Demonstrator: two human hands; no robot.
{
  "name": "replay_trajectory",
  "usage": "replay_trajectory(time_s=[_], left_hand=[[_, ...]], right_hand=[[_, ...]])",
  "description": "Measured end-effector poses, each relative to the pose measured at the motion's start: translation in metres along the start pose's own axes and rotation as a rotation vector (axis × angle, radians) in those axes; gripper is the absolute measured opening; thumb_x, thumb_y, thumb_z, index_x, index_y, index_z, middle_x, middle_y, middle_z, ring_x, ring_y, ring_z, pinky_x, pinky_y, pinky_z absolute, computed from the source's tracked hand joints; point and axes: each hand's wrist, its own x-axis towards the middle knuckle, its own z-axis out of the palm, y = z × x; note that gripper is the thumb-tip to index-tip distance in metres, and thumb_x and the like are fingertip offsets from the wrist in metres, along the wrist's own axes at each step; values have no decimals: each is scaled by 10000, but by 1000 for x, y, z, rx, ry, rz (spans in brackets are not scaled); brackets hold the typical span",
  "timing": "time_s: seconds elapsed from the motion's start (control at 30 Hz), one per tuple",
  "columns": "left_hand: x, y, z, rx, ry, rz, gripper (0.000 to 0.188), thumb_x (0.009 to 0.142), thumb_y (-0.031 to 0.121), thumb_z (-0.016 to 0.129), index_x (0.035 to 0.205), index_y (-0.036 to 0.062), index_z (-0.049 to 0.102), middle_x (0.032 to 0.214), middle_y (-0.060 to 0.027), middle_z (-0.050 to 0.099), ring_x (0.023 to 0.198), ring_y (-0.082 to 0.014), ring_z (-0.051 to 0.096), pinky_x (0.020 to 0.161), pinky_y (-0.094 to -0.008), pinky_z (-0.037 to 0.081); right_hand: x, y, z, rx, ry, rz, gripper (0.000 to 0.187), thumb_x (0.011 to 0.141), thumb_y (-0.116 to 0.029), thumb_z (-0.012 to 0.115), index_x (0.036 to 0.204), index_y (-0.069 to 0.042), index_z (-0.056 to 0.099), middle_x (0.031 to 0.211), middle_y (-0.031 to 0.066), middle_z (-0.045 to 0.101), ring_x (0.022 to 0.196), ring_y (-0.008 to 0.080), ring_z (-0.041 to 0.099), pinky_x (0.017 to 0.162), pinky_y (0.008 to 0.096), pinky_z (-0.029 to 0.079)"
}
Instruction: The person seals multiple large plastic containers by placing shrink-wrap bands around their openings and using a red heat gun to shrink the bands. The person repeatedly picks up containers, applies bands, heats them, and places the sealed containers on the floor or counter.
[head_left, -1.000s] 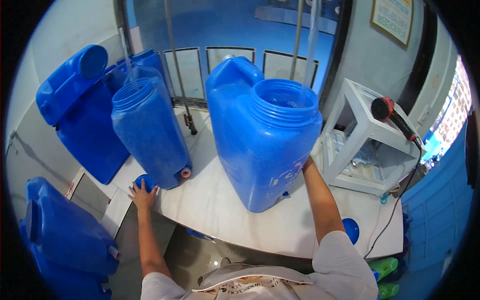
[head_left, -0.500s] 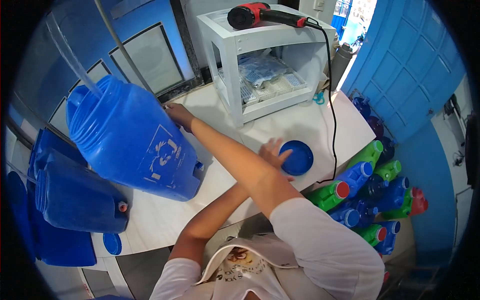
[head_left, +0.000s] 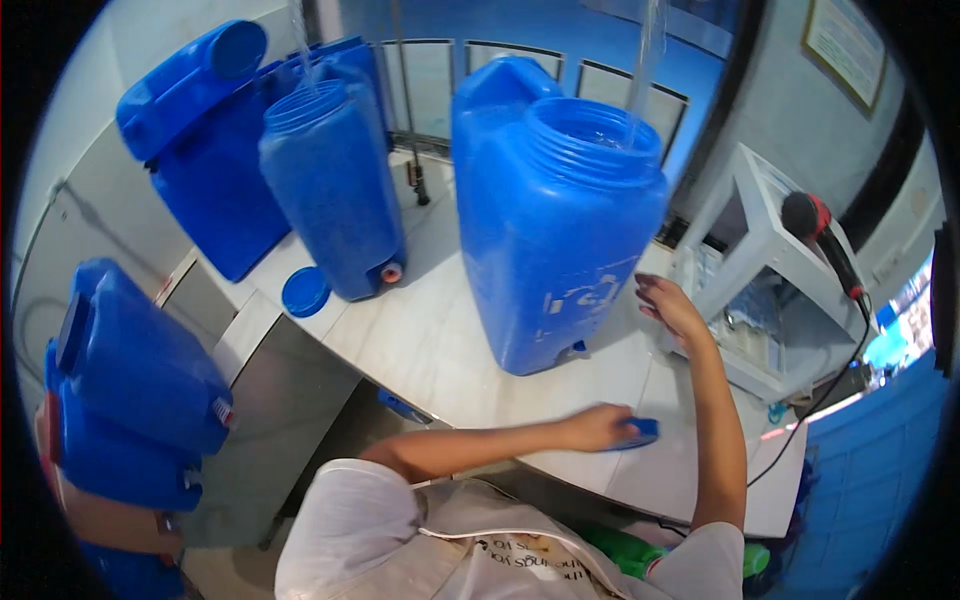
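A tall blue plastic jug (head_left: pixel 540 240) is white-printed; at its four o'clock the right grip (head_left: pixel 672 312) is opened. A round blue plastic lid (head_left: pixel 642 433) is clasped at the left grip's (head_left: pixel 598 428) three o'clock.

- Mounting: head view, left unit of a side-by-side fisheye pair worn on the person's head; upright, unmirrored.
- Viewpoint: high, at the near edge of the worktop (head_left: pixel 425 345); the wearer's pale clothing (head_left: pixel 345 520) enters at the lower border.
- Direction: forward and down across the worktop, past its far edge to the framed panels (head_left: pixel 627 105).
- Range: close; left hand (head_left: pixel 597 427), right hand (head_left: pixel 672 305) and large blue jug (head_left: pixel 560 230) lie within arm's reach.
- Field: wide, including the worktop's near right corner; straight edges bow, corners black.
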Motion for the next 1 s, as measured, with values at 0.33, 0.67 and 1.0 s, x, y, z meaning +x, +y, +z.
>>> replay_trajectory(time_s=[0.33, 0.67, 1.0], left_hand=[[-333, 9, -144, -419, 1320, -550, 304, 793, 149, 593, 1030, -28, 523, 944, -89, 588, 884, -145, 556, 798, -289, 445], [-448, 31, -69, 246, 1242, -854, 294, 763, 99, 536, 1048, 40, 499, 861, -212, 586, 834, -370, 567, 728, -404, 441], [-530, -41, -57, 175, 1918, -989, 558, 753, 135, 470, 1309, 143, 426, 653, -191, 552, 604, -312, 563, 625, -399, 435]], right_hand=[[-21, 26, 38, -461, -570, 210, 265, 878, -247, 534, 1026, -32, 583, 886, 51, 605, 804, 134, 577, 671, 273, 490], [-60, -52, 333, -362, -967, -448, 266, 882, -174, 540, 1072, 6, 590, 887, 91, 653, 805, 123, 585, 739, 261, 458], [-85, -51, 639, -101, -887, -1093, 326, 899, -189, 460, 1138, 25, 521, 1130, 208, 526, 1036, 369, 515, 907, 398, 398]])
